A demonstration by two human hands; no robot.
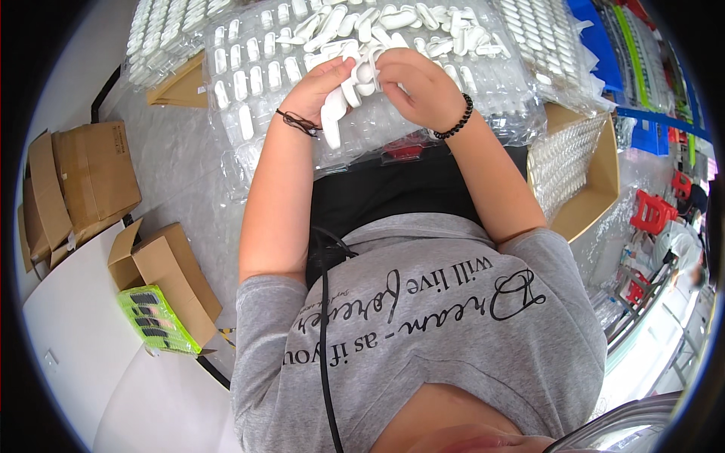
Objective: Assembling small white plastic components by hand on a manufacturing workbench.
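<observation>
My left hand point(320, 87) is closed around a bunch of glossy white oblong plastic pieces point(331, 119), one of which hangs down below the fingers. Beside it my right hand point(420, 87) has its fingertips pinched at a white plastic piece point(368, 69) of the same bunch. Both hands are over a stack of clear plastic trays point(283, 124). More white pieces lie in rows in the tray pockets, with a loose heap point(393, 23) of them beyond my hands. The exact shape of the pieces between my fingers is partly hidden.
Filled trays point(170, 38) stand at the far left, and others point(540, 38) at the far right. An open carton point(585, 189) holding trays is on the right. Brown cardboard boxes point(98, 181) are at the left. A red stool point(653, 211) stands farther right.
</observation>
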